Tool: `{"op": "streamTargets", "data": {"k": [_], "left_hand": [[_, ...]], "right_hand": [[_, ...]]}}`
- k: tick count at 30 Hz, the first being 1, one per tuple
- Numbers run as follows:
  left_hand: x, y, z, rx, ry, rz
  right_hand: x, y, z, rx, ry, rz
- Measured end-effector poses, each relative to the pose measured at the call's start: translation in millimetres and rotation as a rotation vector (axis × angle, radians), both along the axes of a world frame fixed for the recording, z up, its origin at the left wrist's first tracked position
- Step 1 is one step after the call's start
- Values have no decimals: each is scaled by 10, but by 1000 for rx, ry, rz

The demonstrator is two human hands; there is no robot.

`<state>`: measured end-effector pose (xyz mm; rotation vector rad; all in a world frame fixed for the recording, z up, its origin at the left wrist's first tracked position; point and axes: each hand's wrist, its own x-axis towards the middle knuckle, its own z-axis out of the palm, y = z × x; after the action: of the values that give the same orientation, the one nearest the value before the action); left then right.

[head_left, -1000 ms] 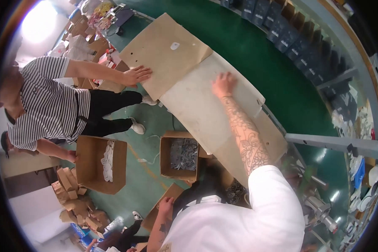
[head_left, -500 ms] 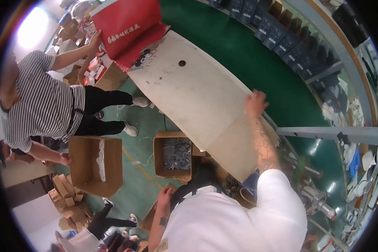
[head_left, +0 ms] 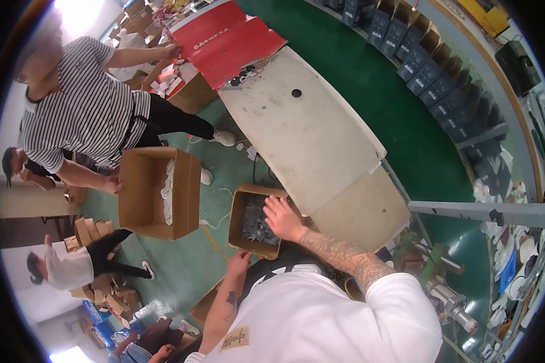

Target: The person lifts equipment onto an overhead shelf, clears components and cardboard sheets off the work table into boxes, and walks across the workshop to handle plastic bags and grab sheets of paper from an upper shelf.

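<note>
My right hand [head_left: 283, 219] is open, its fingers stretched out over the right side of a cardboard box [head_left: 235, 209] on the floor in front of me. Many small grey pieces [head_left: 257, 225] fill the box; their kind is too small to make out. At the box's near edge my left hand [head_left: 240, 262] has its fingers curled, apparently round the cardboard. Right of the box stands a long pale table [head_left: 309, 139] with a dark round hole, its near part covered by a tan board [head_left: 360, 209].
A person in a striped shirt [head_left: 94, 97] at the left holds a larger cardboard carton [head_left: 184, 199] and touches a red sheet [head_left: 230, 45] at the table's far end. A grey metal post [head_left: 466, 209] and machinery [head_left: 445, 290] stand right. Others are at lower left.
My right hand has left the table's right edge and come over the box of grey pieces. My left hand has moved up to the box. The red sheet has lowered onto the table.
</note>
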<state>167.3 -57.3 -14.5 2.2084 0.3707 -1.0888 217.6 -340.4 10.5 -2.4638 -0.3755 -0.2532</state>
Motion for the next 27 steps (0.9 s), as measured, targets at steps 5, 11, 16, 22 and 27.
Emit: {"op": "streamTargets", "data": {"k": [5,11,16,22,27], "left_hand": [[-88,-38,43,-33,-32,54],[-569,515,-442,117,-103,-43],[-684,702,-603,53,27,138],[-559,567,-638,72,-98,-71],[-480,425,-731,0,-13,53]], "right_hand": [[-139,119,97,287,107,38],[-244,-223,23,339,96,-152],[-99,-607,13,226,125,-368],[418,-1007,-184,10,94,-496],[546,-1028,-237,-190,53,-489]]}}
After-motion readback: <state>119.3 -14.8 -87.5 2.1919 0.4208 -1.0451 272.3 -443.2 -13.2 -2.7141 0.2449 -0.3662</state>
